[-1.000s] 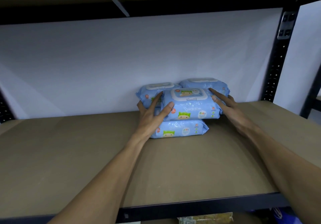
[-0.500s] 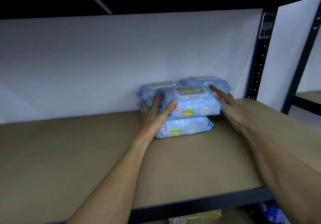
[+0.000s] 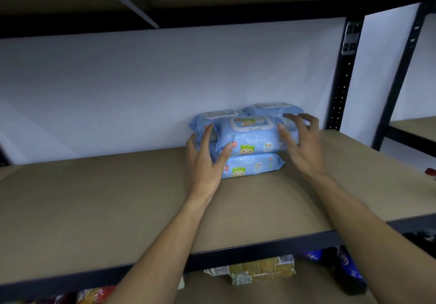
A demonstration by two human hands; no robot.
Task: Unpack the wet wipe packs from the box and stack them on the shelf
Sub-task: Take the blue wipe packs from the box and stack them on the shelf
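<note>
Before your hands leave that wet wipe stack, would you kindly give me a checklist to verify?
1. The top front pack lies flat on the bottom front pack: ok.
2. Both packs' ends flush: cannot tell, hands cover them.
3. The left hand steadies the top front pack with straight fingers: ok.
4. The right hand is off the packs: cannot tell, blurred.
5. Bare shelf board beside the stack for more: ok.

A brown board shelf (image 3: 106, 209) is bounded on its near side by a dark metal edge (image 3: 259, 248). Blue wet wipe packs (image 3: 250, 138) are stacked at its far side, right of centre, against the white wall (image 3: 141, 91). The lower front pack (image 3: 253, 165) is laid flat on the board.
</note>
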